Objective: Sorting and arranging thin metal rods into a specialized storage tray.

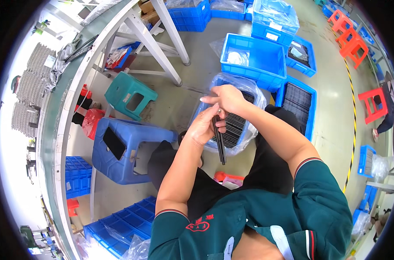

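In front of my lap, my left hand is closed round a few slim black rods that point down toward me. A small shiny end shows at its fingertips. My right hand is just above it, fingers bent and meeting the left fingertips; whatever it pinches is hidden. A thin dark bar shows left of the right hand, and I cannot tell if it is held. Below both hands, between my knees, stands a bin lined with clear plastic, with many black rods lying side by side in it.
A blue stool with a black phone stands to my left, a green stool behind it. Beyond the bin is an open blue crate; another blue crate of rods is at right. A table leg rises at upper left.
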Demonstrator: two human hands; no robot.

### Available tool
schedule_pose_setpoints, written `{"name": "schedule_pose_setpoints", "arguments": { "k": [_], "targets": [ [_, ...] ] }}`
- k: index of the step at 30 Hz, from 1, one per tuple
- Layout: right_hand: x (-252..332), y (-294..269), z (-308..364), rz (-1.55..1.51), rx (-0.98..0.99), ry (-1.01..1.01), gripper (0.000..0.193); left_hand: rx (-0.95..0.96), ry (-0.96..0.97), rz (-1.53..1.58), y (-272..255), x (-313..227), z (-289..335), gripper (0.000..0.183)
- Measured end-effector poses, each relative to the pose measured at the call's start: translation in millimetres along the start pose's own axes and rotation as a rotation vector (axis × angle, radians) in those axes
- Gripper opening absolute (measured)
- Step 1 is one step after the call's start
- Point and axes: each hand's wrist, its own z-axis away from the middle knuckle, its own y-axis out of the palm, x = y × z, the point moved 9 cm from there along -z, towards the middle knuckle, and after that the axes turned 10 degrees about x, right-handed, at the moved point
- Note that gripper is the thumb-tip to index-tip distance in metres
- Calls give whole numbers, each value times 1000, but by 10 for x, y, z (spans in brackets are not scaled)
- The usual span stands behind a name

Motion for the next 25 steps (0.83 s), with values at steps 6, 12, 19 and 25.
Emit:
{"name": "schedule_pose_setpoints", "arguments": {
  "k": [6,12,19,25],
  "targets": [
    [-11,-20,-64,-187,-49,-11,42,-272,137,98,-390,-175,120,32],
    [-31,143,202,-639,161,6,23,-420,370,187,-614,-541,301,32],
    [53,435,407,-748,405,32,25,-495,522,253,-674,-687,379,34],
    [59,432,428,-772,372,49,24,-451,555,234,-587,-666,311,34]
  ]
}}
